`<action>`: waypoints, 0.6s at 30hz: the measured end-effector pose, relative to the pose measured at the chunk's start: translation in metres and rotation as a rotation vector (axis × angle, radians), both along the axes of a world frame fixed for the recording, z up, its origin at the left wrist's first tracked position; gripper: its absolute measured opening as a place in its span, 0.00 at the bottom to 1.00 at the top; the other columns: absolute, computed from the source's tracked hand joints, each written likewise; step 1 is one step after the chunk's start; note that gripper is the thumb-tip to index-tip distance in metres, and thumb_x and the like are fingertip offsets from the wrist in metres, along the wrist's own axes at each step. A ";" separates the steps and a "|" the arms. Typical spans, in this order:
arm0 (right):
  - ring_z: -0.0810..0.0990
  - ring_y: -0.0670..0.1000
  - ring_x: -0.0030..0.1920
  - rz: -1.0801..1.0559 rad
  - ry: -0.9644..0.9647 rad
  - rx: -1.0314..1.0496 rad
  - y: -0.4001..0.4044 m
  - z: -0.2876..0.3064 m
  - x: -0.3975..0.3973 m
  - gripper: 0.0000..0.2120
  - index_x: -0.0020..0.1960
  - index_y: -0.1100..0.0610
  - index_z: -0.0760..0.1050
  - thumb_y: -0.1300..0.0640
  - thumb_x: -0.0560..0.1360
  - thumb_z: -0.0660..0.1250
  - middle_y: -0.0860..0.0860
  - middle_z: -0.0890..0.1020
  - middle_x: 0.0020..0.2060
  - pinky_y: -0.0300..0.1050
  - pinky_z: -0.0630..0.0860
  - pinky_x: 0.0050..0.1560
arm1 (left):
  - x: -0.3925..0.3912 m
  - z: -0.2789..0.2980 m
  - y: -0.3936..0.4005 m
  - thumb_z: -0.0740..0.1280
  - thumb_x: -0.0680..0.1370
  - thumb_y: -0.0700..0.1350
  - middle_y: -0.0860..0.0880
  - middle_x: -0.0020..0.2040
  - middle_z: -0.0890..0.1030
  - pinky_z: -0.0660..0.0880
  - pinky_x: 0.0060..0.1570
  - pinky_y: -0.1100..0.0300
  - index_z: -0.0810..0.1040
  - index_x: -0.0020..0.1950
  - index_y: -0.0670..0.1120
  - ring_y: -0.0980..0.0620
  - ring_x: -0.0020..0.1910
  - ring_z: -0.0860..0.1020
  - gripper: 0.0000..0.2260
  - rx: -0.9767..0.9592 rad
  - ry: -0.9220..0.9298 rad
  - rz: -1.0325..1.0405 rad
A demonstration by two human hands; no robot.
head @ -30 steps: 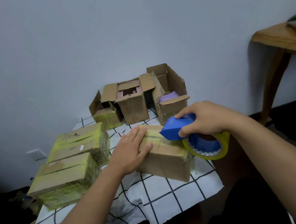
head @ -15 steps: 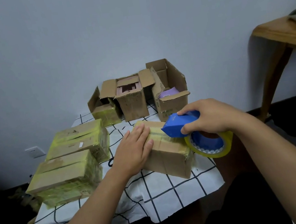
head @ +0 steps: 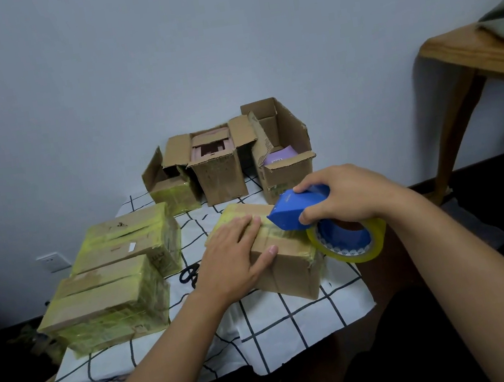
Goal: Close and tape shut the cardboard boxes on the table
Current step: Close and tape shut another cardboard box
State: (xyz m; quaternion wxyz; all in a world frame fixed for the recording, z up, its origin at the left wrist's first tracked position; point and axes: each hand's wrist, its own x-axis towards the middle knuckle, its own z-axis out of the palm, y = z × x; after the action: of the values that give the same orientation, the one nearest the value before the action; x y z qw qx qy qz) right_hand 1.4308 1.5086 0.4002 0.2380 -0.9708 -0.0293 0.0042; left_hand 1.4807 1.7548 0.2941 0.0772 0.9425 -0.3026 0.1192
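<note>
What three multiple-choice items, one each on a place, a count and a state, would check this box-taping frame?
1. Where is the left hand?
A. flat on the box being taped
B. on the wooden table
C. inside an open box

2. How many boxes at the back stand with flaps open?
A. one
B. three
C. five

3. What is the right hand doing?
A. hanging idle
B. pressing a flap
C. gripping the blue tape dispenser

Key: 1 A, palm lies on its top; 2 B, three open boxes stand near the wall; 3 C, fingers curl round it.
</note>
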 end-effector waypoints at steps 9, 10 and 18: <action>0.75 0.48 0.53 -0.003 -0.002 -0.013 0.003 0.001 -0.003 0.26 0.67 0.40 0.74 0.40 0.70 0.73 0.44 0.74 0.56 0.45 0.76 0.52 | -0.006 -0.003 -0.001 0.38 0.74 0.74 0.52 0.81 0.53 0.42 0.77 0.56 0.55 0.81 0.53 0.54 0.80 0.48 0.41 -0.010 0.053 0.029; 0.75 0.48 0.53 -0.005 -0.004 -0.013 0.003 0.001 -0.004 0.26 0.67 0.40 0.74 0.40 0.70 0.73 0.44 0.74 0.56 0.45 0.76 0.51 | -0.007 -0.003 -0.001 0.39 0.74 0.74 0.51 0.81 0.53 0.41 0.77 0.56 0.54 0.81 0.53 0.54 0.80 0.48 0.40 -0.012 0.052 0.033; 0.76 0.49 0.53 -0.007 0.002 -0.020 0.004 0.001 -0.002 0.26 0.67 0.40 0.74 0.40 0.70 0.73 0.44 0.74 0.55 0.47 0.77 0.53 | -0.011 0.002 -0.009 0.44 0.75 0.70 0.50 0.80 0.57 0.43 0.76 0.56 0.59 0.80 0.50 0.52 0.79 0.51 0.39 -0.021 0.013 0.029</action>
State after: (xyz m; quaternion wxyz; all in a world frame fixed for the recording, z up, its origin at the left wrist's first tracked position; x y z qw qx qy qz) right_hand 1.4293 1.5125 0.4016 0.2284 -0.9732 -0.0254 0.0048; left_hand 1.4695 1.7463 0.2965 0.0873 0.9467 -0.2870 0.1176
